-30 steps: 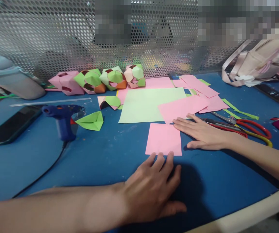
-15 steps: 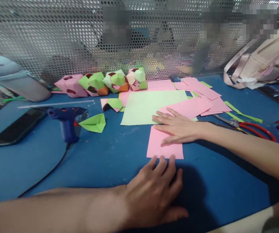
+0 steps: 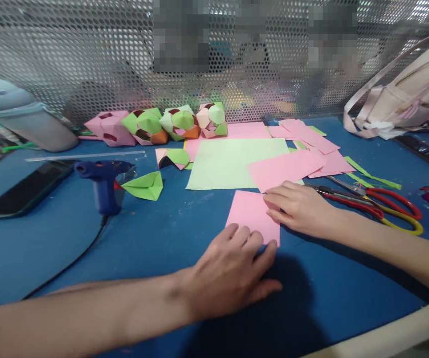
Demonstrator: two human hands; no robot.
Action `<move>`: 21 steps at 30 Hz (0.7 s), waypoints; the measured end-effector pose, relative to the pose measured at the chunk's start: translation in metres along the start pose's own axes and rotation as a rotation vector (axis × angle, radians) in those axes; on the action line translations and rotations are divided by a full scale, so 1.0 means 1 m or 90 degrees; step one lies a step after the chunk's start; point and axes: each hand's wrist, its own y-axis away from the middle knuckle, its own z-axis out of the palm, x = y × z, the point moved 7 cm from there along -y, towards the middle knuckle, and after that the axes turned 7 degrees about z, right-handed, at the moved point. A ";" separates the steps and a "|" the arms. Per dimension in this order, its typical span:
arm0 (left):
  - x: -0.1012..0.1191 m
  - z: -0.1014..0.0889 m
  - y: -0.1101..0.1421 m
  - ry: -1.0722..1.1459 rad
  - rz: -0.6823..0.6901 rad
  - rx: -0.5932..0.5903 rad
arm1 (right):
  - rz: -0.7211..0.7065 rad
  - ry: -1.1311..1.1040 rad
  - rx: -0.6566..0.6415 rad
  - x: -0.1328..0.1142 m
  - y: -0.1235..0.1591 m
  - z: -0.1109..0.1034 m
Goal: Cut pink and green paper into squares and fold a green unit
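Observation:
A square of pink paper point(image 3: 247, 211) lies flat on the blue table between my hands. My left hand point(image 3: 237, 271) rests at its near edge, with bent fingertips over the paper and the thumb apart. At the paper's right edge, the fingers of my right hand point(image 3: 304, 209) reach flat onto it, holding nothing. Just beyond is a pale green sheet point(image 3: 229, 164), partly covered by another pink piece point(image 3: 289, 166). To the left, a folded green paper piece point(image 3: 145, 186) sits beside a blue glue gun point(image 3: 104, 184).
Folded paper balls point(image 3: 179, 122) line the perforated metal screen point(image 3: 117, 59). Scissors point(image 3: 393, 201) lie right of my right hand, near pink sheets point(image 3: 311, 136) and green strips point(image 3: 373, 171). A dark phone point(image 3: 28, 189) and a bottle point(image 3: 24, 117) are left; a pale bag point(image 3: 401, 94) stands right.
My right hand has slid right and nearer, off the green sheet to the pink square's right edge. My left hand has moved slightly forward onto the square's near edge.

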 end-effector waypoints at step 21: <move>-0.045 0.009 0.012 0.204 0.040 -0.193 | 0.302 0.072 -0.187 0.142 0.101 -0.052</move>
